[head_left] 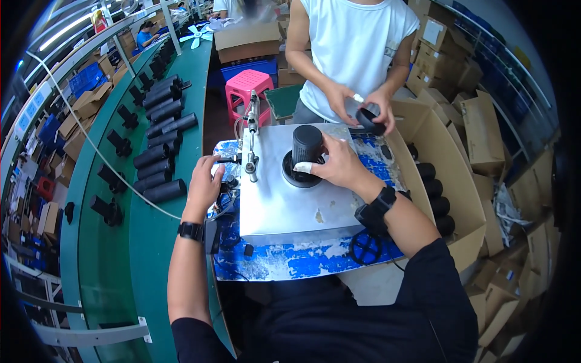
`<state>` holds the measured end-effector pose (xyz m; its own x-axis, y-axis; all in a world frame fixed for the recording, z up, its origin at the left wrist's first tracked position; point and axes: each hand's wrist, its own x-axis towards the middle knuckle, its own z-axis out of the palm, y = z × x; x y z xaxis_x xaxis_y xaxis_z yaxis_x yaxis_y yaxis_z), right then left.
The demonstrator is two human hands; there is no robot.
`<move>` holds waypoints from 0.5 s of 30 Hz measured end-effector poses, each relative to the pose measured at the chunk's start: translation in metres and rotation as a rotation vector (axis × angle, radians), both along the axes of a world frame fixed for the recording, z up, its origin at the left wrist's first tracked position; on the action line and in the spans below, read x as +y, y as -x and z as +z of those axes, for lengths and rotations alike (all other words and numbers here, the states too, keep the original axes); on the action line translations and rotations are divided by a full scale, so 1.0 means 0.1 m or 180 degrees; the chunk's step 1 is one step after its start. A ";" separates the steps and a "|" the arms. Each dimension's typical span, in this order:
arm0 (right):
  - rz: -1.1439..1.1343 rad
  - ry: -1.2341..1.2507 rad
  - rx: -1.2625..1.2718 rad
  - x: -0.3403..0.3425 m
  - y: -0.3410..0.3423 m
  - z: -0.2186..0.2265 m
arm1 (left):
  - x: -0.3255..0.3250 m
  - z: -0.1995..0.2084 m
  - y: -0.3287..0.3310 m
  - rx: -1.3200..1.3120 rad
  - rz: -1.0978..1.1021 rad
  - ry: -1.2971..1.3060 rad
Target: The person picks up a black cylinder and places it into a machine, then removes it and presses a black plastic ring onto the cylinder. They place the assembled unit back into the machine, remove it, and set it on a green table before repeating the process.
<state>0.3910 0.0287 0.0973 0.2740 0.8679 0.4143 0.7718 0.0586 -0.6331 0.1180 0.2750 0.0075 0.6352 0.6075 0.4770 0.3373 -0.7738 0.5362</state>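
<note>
My right hand (342, 163) is closed around a black cylinder (307, 143) with a perforated side, its thumb wearing a white finger cover. The cylinder stands upright in a round black ring (302, 179) on a silver metal box (284, 209). At the box's left edge, my left hand (206, 181) has its thumb and fingers apart, fingertips at the end of a black handle (227, 159). That handle joins a metal clamp fixture (251, 142) on the box. Across from me, a person in a white sleeveless top holds a black cup-shaped part (370, 121).
A green conveyor table (151, 242) on the left bears several black cylinders (164, 191) and flanged black parts (109, 210). To the right, an open carton (466, 212) holds black cylinders. A black handwheel-like ring (365, 248) lies on the worn blue bench (302, 253). A pink stool (249, 85) stands beyond.
</note>
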 end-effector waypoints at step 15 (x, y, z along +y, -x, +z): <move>-0.0162 -0.0145 0.0088 -0.04 -0.04 -0.16 | -0.86 0.51 0.35 -0.0800 0.0365 0.0560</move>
